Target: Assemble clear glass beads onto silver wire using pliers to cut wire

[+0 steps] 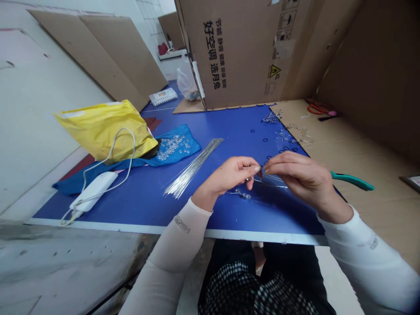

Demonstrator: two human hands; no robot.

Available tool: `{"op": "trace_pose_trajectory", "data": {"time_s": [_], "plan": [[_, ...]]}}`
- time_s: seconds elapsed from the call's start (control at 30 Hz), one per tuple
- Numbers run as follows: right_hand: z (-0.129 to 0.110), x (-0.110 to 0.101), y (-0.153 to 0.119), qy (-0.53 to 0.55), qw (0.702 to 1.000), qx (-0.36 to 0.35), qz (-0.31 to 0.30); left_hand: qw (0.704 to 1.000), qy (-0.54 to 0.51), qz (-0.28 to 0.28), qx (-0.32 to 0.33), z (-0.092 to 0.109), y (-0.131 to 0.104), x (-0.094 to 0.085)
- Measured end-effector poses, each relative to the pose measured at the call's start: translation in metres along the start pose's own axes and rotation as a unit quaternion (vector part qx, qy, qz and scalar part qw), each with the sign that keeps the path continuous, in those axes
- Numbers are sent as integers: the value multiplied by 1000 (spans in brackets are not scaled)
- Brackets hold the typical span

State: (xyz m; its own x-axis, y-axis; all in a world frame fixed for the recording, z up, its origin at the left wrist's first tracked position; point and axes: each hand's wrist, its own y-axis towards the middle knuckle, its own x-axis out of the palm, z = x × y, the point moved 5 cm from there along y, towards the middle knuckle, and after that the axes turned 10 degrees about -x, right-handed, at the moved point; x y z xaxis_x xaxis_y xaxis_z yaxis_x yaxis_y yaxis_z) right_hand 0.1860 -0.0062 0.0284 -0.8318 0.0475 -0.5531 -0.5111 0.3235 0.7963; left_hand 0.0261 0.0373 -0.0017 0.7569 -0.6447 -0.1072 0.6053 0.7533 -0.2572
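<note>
My left hand [234, 175] is closed in a pinch above the blue tabletop, on what looks like a thin metal wire; a clear bead shows by its fingers. My right hand [297, 175] meets it fingertip to fingertip, also pinching, and a small dark piece shows between them. Exactly what the right fingers grip is too small to make out. Thin wires [274, 180] stretch below the right hand. Just under the left hand lie clear beads [243, 195] on a wire. A bundle of straight silver wires [195, 168] rests to the left.
Clear beads [172, 146] lie on a blue bag [193, 142], beside a yellow bag [111, 131] and a white power strip [95, 192]. Black rings [265, 140] and wire pieces [272, 116] lie behind my hands. Green-handled pliers [352, 179] and orange scissors [318, 108] are rightward; cardboard [243, 52] stands behind.
</note>
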Motion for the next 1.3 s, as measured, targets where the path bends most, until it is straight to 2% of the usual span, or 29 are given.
{"op": "trace_pose_trajectory", "data": {"time_s": [0.1,0.53,0.97,1.3], "plan": [[4,-1,-2,2,1000,8,14,1000,2,0,2,1,0,0],[12,-1,-6,-19,999,42,9,1000,-6,-5,-6,2,-1,1],[18,0,-4,17,993,94,62,1000,20,2,9,4,-3,1],[18,1,-5,34,990,122,63,1000,2,0,12,4,-2,1]]}}
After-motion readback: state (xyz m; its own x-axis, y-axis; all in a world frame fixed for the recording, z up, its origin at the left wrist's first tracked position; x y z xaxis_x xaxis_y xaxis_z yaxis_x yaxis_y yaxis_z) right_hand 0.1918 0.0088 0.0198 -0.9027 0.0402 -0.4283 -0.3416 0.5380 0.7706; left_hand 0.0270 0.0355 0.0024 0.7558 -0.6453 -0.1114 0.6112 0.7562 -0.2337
